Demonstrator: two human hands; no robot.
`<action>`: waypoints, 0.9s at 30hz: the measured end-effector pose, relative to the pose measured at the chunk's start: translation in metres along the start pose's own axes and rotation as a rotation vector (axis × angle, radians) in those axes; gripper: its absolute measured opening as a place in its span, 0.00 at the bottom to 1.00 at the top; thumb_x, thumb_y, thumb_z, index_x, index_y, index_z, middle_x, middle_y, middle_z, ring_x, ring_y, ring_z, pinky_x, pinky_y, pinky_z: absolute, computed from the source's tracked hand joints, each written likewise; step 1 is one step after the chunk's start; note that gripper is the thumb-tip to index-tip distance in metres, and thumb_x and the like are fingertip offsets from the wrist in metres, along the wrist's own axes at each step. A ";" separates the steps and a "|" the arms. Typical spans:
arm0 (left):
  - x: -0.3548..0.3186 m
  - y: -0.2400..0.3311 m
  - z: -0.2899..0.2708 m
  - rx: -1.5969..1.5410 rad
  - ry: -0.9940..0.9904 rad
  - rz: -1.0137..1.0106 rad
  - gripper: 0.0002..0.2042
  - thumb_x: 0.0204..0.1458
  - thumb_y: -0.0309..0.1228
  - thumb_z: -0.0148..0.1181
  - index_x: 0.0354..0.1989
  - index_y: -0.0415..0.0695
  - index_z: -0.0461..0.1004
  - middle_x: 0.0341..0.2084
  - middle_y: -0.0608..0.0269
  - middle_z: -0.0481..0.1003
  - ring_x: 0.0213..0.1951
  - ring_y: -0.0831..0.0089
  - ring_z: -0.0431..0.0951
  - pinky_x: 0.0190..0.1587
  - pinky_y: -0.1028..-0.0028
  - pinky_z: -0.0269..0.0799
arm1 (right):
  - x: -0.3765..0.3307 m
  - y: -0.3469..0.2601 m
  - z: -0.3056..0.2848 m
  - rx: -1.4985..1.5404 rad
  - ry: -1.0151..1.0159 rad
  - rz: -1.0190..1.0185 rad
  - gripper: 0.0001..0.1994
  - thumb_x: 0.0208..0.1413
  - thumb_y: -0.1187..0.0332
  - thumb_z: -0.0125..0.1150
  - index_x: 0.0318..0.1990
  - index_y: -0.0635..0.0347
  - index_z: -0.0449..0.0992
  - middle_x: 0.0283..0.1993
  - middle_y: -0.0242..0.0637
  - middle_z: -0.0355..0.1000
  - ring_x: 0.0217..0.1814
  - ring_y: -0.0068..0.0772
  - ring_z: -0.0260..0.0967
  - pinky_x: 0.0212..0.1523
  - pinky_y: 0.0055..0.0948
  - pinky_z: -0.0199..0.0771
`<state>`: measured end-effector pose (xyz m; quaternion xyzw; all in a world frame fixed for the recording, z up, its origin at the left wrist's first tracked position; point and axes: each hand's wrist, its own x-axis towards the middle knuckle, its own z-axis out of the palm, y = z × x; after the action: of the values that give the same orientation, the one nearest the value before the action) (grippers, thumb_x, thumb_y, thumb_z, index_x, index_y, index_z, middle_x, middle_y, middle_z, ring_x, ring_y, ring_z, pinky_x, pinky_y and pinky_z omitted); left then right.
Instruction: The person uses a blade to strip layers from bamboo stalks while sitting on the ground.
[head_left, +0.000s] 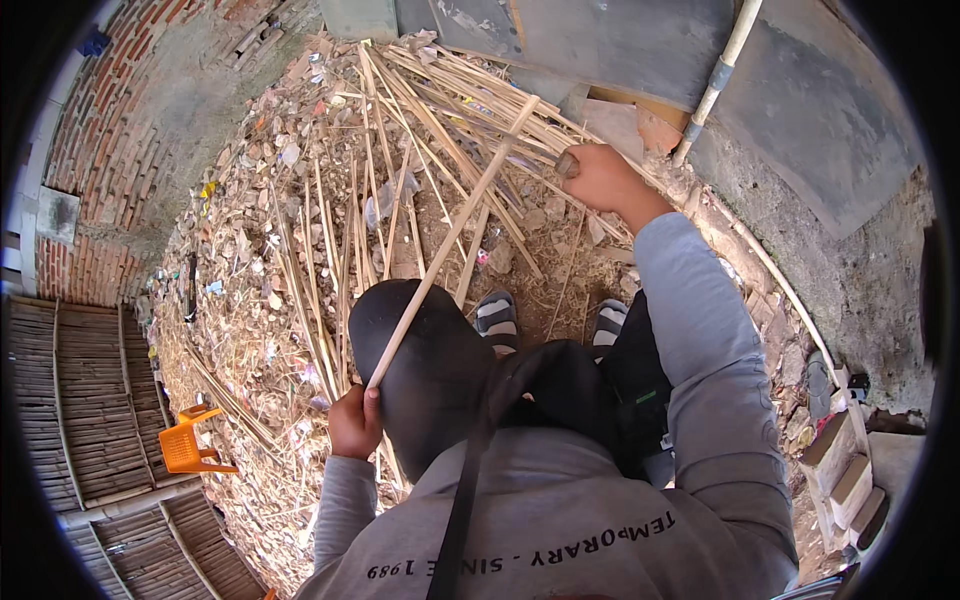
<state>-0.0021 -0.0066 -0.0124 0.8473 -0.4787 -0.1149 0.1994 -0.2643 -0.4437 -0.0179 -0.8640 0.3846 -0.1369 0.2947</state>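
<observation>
Had the left hand (355, 422) at lower left of centre, thumb and fingers clamped on the near end of a pale stick (450, 237), slanting up through the middle of the frame to upper centre. Over to the right hand (610, 185), upper right of centre: curled tightly around a brown lump (568, 165), apart from the stick! Could not tell whether a handle or a block. Looked like a steadying step in working the stick, left side bracing, right side off it. Seemed to call next for a firm left hold and a careful reach back to the stick with the right.

And what a crowded patch! Ran across a dark-clothed knee (415, 330), leaving little room for a downward swing. Beyond, at upper centre, saw loose strips (450, 150) heaped behind the far end, likely to snag. Spotted striped footwear (497, 322) just below centre, near the littered ground (240, 330). Farther off, at lower left, caught an orange chair (185, 443), and at upper right a leaning pole (715, 85), both well out of the way
</observation>
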 end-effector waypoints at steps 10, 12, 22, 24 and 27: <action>-0.002 0.006 -0.005 -0.028 -0.037 -0.005 0.23 0.68 0.43 0.45 0.24 0.38 0.68 0.15 0.45 0.68 0.20 0.45 0.72 0.26 0.55 0.62 | -0.018 -0.065 0.000 -0.305 -0.271 -0.182 0.22 0.43 0.65 0.66 0.49 0.61 0.80 0.42 0.53 0.78 0.45 0.57 0.76 0.48 0.45 0.77; 0.000 0.005 -0.003 -0.030 -0.026 0.015 0.24 0.67 0.44 0.50 0.22 0.38 0.66 0.15 0.46 0.68 0.18 0.48 0.70 0.23 0.57 0.61 | -0.006 -0.024 0.007 -0.167 -0.174 -0.124 0.18 0.44 0.66 0.64 0.45 0.60 0.80 0.40 0.52 0.78 0.45 0.57 0.76 0.47 0.46 0.76; 0.002 0.006 -0.003 0.009 -0.051 0.001 0.24 0.68 0.44 0.46 0.23 0.37 0.67 0.15 0.44 0.68 0.21 0.44 0.71 0.26 0.54 0.61 | -0.015 -0.042 0.004 -0.023 -0.120 -0.086 0.17 0.45 0.66 0.64 0.45 0.56 0.81 0.39 0.52 0.78 0.44 0.56 0.76 0.46 0.47 0.76; -0.001 0.002 -0.002 0.007 -0.046 0.005 0.24 0.68 0.44 0.46 0.23 0.37 0.67 0.15 0.44 0.68 0.21 0.44 0.71 0.26 0.54 0.61 | -0.021 -0.055 -0.002 -0.114 -0.240 -0.123 0.15 0.45 0.66 0.64 0.42 0.55 0.81 0.37 0.50 0.78 0.43 0.55 0.77 0.45 0.48 0.76; -0.001 -0.001 -0.001 0.003 -0.019 0.014 0.25 0.67 0.45 0.47 0.23 0.38 0.67 0.15 0.44 0.68 0.21 0.43 0.71 0.25 0.54 0.61 | -0.021 -0.054 -0.005 -0.182 -0.237 -0.195 0.11 0.44 0.67 0.63 0.38 0.54 0.81 0.33 0.48 0.78 0.40 0.55 0.77 0.42 0.49 0.75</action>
<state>-0.0013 -0.0048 -0.0119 0.8432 -0.4864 -0.1209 0.1945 -0.2487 -0.4018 0.0186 -0.9303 0.2725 -0.0268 0.2440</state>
